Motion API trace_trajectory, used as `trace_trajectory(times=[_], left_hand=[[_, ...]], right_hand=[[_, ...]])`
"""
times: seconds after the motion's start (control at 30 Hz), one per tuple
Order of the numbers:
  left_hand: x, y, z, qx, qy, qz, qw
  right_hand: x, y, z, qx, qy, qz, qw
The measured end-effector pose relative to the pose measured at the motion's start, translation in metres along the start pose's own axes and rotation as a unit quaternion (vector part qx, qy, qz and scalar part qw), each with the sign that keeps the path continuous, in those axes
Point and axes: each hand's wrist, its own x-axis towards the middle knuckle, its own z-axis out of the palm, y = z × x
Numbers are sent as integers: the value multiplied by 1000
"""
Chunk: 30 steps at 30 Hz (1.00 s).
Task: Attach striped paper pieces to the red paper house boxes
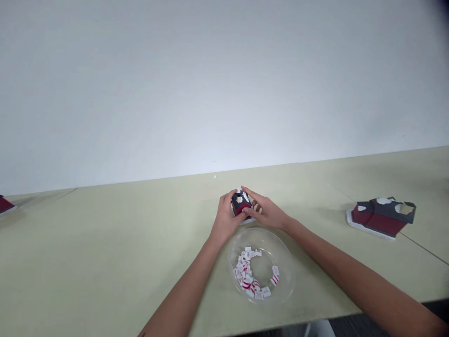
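A small model house [240,200] with a dark roof, white patches and dark red walls stands on the table at the middle, on a white base. My left hand [225,213] grips its left side, the thumb across the front. From the right, my right hand [266,210] is closed on the same house, with fingers at the roof and the thumb near the front wall. The two thumbs almost meet. Just below them sits a clear round bowl [261,236] holding several small white pieces [244,269], some with red stripes.
A similar model house [380,215] stands at the right on a white base. Part of another dark red model [5,204] shows at the left edge. Behind the pale table [105,252] rises a white wall [210,84].
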Motion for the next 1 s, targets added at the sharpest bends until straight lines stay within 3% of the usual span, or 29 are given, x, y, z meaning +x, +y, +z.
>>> trace_trajectory(times=[0.37, 0.47, 0.6, 0.8, 1.0], left_hand=[[-2, 3, 0, 52, 19, 3, 998], [-2, 1, 2, 61, 40, 17, 997], [-2, 2, 2, 26, 18, 31, 999], [-2, 7, -3, 101, 8, 42, 994], [-1, 9, -2, 116, 22, 40, 992]], right_hand=[[-2, -7, 2, -92, 39, -23, 995], [-1, -8, 4, -96, 41, -34, 994], [0, -8, 6, -97, 40, -49, 993], [0, -6, 6, -95, 53, -73, 991], [0, -4, 6, -85, 53, -50, 994]])
